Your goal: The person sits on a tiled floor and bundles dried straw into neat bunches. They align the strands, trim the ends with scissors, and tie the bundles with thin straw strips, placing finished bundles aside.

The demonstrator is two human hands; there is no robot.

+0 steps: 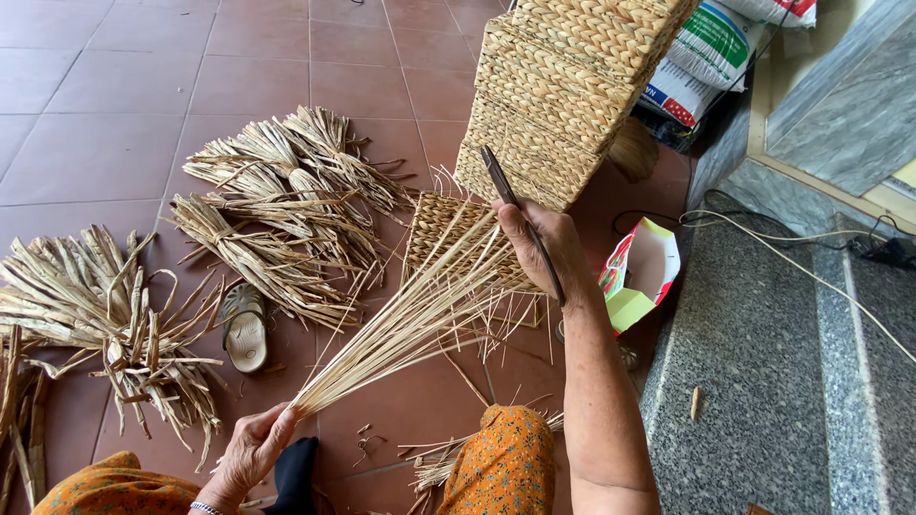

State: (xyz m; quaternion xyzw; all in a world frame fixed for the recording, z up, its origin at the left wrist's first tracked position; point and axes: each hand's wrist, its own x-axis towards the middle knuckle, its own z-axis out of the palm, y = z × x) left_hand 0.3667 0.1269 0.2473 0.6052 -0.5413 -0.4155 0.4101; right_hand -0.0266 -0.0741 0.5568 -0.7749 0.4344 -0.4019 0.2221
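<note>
Over the tiled floor [124,86], our left hand [250,450] pinches the gathered reed strands [410,319] taut, fanning toward the woven mat [441,229]; our right hand [546,246] clasps a dark tool [498,176] against it, steadying the weave.

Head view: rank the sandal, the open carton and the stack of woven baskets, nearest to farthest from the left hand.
1. Sandal, on the tiles just above the left hand.
2. Open carton, far to the right by the stone step.
3. Stack of woven baskets, top right, farthest.

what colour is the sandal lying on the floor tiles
Pale olive-beige; the sandal shows in the head view, between the dried leaf bundles.
</note>
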